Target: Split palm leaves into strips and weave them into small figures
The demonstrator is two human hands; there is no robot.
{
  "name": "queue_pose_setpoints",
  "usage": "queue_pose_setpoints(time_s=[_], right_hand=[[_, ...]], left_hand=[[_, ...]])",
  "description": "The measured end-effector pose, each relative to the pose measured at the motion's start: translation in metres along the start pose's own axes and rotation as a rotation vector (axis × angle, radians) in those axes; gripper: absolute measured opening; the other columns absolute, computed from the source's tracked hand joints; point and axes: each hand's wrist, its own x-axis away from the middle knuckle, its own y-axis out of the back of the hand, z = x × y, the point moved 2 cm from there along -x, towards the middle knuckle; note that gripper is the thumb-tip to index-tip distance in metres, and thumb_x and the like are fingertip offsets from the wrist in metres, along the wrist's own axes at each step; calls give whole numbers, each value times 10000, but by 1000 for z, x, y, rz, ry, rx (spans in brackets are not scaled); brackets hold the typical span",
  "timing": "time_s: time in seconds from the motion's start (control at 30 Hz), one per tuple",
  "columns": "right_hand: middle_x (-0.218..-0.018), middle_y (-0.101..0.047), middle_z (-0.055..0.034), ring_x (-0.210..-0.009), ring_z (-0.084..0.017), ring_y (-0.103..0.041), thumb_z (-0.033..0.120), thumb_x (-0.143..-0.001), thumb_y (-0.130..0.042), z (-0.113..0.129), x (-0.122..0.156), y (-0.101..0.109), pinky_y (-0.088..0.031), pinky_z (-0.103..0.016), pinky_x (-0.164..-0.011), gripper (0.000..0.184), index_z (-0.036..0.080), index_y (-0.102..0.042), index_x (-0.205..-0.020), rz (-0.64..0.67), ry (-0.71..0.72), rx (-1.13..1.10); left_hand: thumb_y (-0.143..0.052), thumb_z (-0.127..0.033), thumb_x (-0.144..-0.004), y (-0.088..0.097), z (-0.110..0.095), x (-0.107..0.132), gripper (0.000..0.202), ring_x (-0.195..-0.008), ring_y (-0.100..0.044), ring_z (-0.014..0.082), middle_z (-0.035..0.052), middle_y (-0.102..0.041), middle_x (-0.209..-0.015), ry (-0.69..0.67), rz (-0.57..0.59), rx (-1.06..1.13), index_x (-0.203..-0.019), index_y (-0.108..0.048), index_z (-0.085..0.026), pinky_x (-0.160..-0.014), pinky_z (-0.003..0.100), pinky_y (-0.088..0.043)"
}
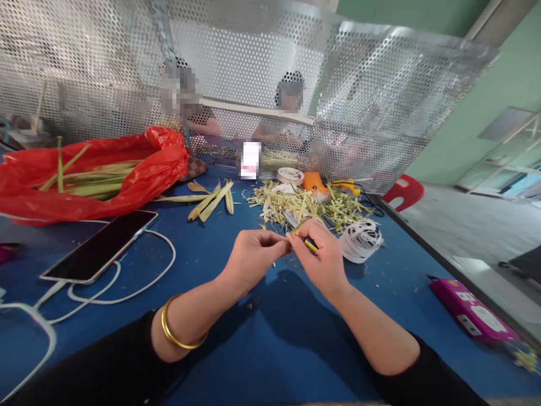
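My left hand [252, 255] and my right hand [322, 254] meet above the blue table [262, 338], fingertips pinched together. My right hand grips a small tool with a yellow and dark handle [310, 245]. My left hand pinches something small and greenish where the fingertips meet; I cannot make it out. A gold bangle [174, 334] sits on my left wrist. Just behind my hands lies a heap of cut green leaf scraps [308, 206].
A red plastic bag [97, 175] with long green leaves lies at left. A phone [101, 245] on a white cable [139, 282], a white mask [359, 239], a tape roll [289, 175] and a pink case [469, 310] are about. Two people sit behind a perforated metal screen [380, 101].
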Motion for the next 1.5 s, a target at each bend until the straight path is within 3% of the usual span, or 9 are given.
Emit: queue_pose_setpoints(time_s=[0.13, 0.3, 0.53, 0.7, 0.83, 0.93, 1.17, 1.27, 1.5], right_hand=[[-611, -434, 28, -575, -118, -434, 198, -863, -524, 3, 0, 0, -389, -258, -574, 293, 206, -409, -594, -22, 10, -8], [-629, -479, 8, -592, -123, -475, 195, -876, -514, 3, 0, 1, -414, -265, -599, 306, 195, -451, -577, -8, 64, 72], [-713, -564, -32, -684, -151, -548, 179, -864, -527, 1, 2, 0, -466, -294, -668, 222, 193, -545, -643, 0, 108, 104], [-717, -575, -37, -676, -155, -554, 195, -876, -513, 3, 1, 2, -477, -298, -651, 228, 199, -552, -651, -7, 94, 88], [-802, -610, -39, -732, -163, -585, 211, -863, -554, 2, -1, 2, -501, -315, -697, 83, 211, -630, -829, 85, 130, 29], [-873, -628, -43, -800, -167, -603, 167, -857, -558, 0, 0, 1, -505, -320, -746, 118, 225, -629, -931, 109, 133, 15], [-825, -648, -40, -779, -164, -604, 134, -867, -536, 0, 2, 3, -488, -303, -722, 128, 215, -634, -875, 41, 118, 34], [-764, -645, -25, -718, -154, -597, 155, -862, -549, 1, 1, 3, -475, -285, -673, 112, 206, -637, -816, 30, 59, 21], [-614, -613, 19, -545, -116, -535, 204, -812, -591, -3, 0, 0, -426, -240, -539, 90, 187, -618, -727, 40, -237, -120]], left_hand=[[-654, -253, -676, 0, 3, -1, 128, -642, -602, 140, 18, -681, -634, 12, -7, 1, -612, -705, -154, -649, 241, -466], [-697, -257, -641, 2, 6, -3, 116, -648, -620, 141, 30, -680, -610, 178, -52, 207, -606, -704, -147, -700, 259, -490], [-702, -252, -659, 4, 8, -2, 146, -620, -618, 124, 64, -705, -678, 307, 34, 385, -698, -727, -114, -689, 255, -480], [-704, -244, -648, 3, 4, 0, 137, -630, -623, 134, 74, -707, -680, 303, 30, 398, -691, -724, -116, -706, 273, -475], [-685, -233, -648, 6, -1, -2, 109, -593, -592, 118, 53, -681, -637, 259, -20, 384, -631, -701, -127, -675, 260, -467], [-668, -223, -643, 9, -2, -3, 99, -602, -583, 120, 41, -661, -629, 230, -55, 414, -612, -685, -130, -683, 264, -473], [-691, -250, -640, 9, -2, -2, 135, -670, -597, 144, 56, -662, -674, 218, 1, 472, -649, -677, -117, -703, 275, -482], [-709, -246, -637, 8, 0, -2, 129, -674, -603, 143, 47, -661, -674, 211, 5, 467, -649, -673, -123, -721, 284, -485], [-742, -238, -617, 6, 1, -5, 113, -708, -632, 140, 27, -684, -678, 132, -32, 419, -661, -702, -142, -812, 292, -483]])
